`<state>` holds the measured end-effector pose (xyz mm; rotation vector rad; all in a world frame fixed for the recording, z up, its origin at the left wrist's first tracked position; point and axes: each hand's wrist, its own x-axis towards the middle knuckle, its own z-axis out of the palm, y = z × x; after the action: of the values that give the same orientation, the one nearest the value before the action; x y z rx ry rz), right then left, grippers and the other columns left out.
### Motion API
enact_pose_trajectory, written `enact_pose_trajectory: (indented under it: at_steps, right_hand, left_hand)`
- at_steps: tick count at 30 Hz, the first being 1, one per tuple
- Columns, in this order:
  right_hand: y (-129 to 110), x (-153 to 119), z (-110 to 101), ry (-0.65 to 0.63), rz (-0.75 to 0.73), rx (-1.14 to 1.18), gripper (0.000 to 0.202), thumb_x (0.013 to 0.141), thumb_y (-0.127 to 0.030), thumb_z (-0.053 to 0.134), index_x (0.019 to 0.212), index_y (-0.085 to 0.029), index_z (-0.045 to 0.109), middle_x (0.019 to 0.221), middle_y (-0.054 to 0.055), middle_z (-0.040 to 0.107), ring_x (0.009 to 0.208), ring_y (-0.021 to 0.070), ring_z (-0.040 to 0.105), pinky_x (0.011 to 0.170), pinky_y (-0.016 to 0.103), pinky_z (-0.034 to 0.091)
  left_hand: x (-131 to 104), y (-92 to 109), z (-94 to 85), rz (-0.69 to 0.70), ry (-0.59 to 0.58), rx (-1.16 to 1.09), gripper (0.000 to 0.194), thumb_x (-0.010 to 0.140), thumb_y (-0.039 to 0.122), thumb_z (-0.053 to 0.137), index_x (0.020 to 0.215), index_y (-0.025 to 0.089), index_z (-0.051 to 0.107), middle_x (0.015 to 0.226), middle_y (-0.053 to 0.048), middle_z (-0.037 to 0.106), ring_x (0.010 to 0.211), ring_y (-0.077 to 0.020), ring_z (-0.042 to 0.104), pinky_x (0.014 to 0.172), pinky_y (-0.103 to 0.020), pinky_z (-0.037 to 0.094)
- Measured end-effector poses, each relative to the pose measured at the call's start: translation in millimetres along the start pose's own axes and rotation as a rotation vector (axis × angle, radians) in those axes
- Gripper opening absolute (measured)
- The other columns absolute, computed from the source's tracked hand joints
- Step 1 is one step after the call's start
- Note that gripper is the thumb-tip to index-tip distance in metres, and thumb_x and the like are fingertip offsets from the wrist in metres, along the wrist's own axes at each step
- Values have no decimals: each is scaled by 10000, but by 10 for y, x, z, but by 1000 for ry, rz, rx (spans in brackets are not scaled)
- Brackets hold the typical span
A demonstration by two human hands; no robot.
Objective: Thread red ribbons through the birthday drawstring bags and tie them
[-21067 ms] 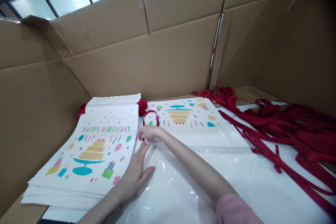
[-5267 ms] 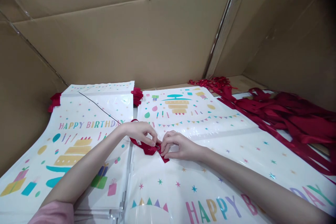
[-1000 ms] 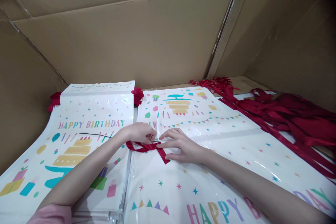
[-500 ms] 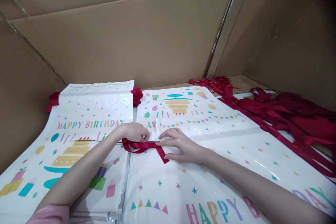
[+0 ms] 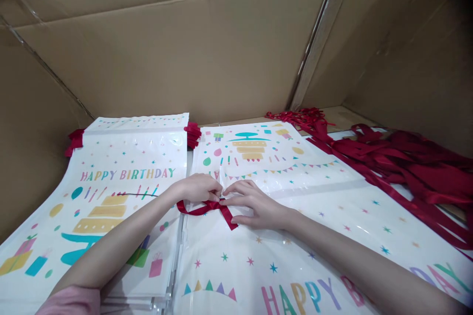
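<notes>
A red ribbon (image 5: 199, 210) lies in a loop with a short tail across the edge of the white plastic sheet (image 5: 281, 236), which is printed with birthday pictures. My left hand (image 5: 199, 188) is closed in a pinch just above the ribbon. A thin dark rod (image 5: 138, 195) runs beneath my left forearm toward that hand; its tip is hidden by the fingers. Flat on the sheet rests my right hand (image 5: 256, 205), fingers spread. Its index fingertip touches the ribbon near the bend, and its thumb lies beside the tail.
To the left is a stack of similar printed sheets (image 5: 133, 150) with red ribbon bunches (image 5: 192, 135) at its sides. Long red ribbons (image 5: 414, 162) pile up on the right, with a smaller red heap (image 5: 308, 117) behind. Cardboard walls (image 5: 177, 59) enclose the back and sides.
My left hand has moved right, closer to my right hand, and the dark rod has slid right with it. The ribbon's left loop has shifted right. My right hand stays put.
</notes>
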<state>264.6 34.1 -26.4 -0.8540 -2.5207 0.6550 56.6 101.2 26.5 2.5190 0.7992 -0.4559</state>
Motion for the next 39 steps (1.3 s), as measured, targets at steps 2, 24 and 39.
enact_pose_trajectory:
  at_steps: [2, 24, 39]
  right_hand:
    - [2, -3, 4, 2, -1, 0, 404, 823, -402, 615, 1216, -314, 586, 1201, 66, 534, 1128, 216, 458, 964, 387, 271]
    - [-14, -23, 4, 29, -22, -21, 388, 820, -434, 609, 1175, -279, 621, 1161, 77, 551, 1093, 228, 471, 919, 393, 291]
    - [57, -29, 77, 92, -72, -10, 393, 803, -462, 620, 1143, -267, 636, 1115, 74, 558, 1071, 228, 486, 904, 399, 320]
  left_hand:
    - [-22, -19, -32, -10, -19, -21, 153, 850, 259, 489, 774, 193, 603, 762, -2, 625, 736, -154, 550, 615, -223, 332]
    - [-1049, -307, 230, -378, 276, -65, 217, 842, 348, 406, 703, 182, 423, 679, -5, 485, 643, -146, 436, 591, -228, 317]
    - [-902, -206, 284, -427, 440, 18, 300, 802, 427, 502, 974, 194, 580, 863, -15, 551, 747, -145, 498, 682, -218, 361]
